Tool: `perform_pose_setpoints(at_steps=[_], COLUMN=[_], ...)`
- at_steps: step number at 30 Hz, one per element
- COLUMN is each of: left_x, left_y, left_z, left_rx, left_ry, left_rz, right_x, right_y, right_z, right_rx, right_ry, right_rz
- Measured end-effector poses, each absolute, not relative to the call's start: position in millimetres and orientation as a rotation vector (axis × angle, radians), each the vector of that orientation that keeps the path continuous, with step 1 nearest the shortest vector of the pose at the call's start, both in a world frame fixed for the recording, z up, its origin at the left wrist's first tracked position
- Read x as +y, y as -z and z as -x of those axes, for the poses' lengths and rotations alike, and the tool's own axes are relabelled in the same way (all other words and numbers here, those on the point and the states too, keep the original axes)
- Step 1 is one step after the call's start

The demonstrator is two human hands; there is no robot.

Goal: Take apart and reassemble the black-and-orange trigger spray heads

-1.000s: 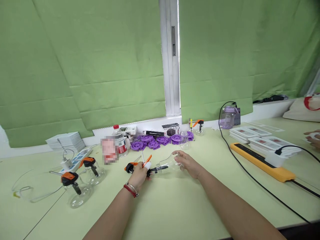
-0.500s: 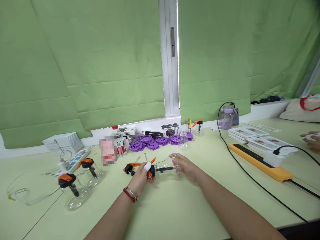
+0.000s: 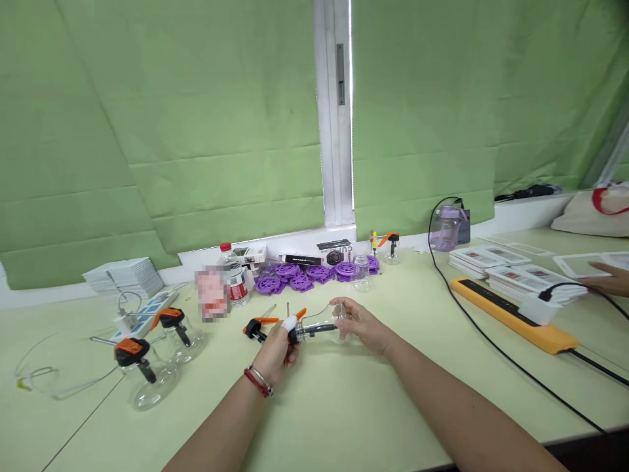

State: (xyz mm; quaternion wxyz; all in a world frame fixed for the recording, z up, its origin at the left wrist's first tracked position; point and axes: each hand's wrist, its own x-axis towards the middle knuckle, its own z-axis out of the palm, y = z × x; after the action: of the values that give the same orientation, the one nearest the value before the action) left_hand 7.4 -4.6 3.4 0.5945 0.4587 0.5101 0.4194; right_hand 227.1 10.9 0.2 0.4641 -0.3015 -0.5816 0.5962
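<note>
My left hand is closed around a black-and-orange lever cap at the neck of a clear, wide-based bottle. A white covering wraps one of its digits. Fingers of my right hand grip the base of that bottle, which lies on its side just over the table. A dark tube runs from the cap inside it. Just beyond my left hand lies a separate black-and-orange lever cap, partly hidden. Whether the held cap is fully seated cannot be made out.
Two capped clear bottles stand at the left. Purple plastic parts, a red-capped bottle and an uncapped clear bottle sit behind. At right are an orange power strip, card stacks and another person's hand.
Both my hands keep their hold; the bottle and cap have shifted slightly left and the fingers have changed position. At right, the other person's hand now holds a white card over the stacks.
</note>
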Motion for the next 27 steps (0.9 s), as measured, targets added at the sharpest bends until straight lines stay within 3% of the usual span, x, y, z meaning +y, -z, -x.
perform_pose_setpoints(at_steps=[18,27], left_x=[-6,-6], left_y=[-1,2], left_z=[-10,-11], left_rx=[1.166,1.226], left_ry=[-1.035,-1.053], left_rz=[-1.067,-1.126], right_x=[10,17], right_y=[-2,13], right_z=[-232,-225], right_rx=[-1.54,-1.448], right_ry=[-1.392,-1.521], right_rz=[0.716,0.832])
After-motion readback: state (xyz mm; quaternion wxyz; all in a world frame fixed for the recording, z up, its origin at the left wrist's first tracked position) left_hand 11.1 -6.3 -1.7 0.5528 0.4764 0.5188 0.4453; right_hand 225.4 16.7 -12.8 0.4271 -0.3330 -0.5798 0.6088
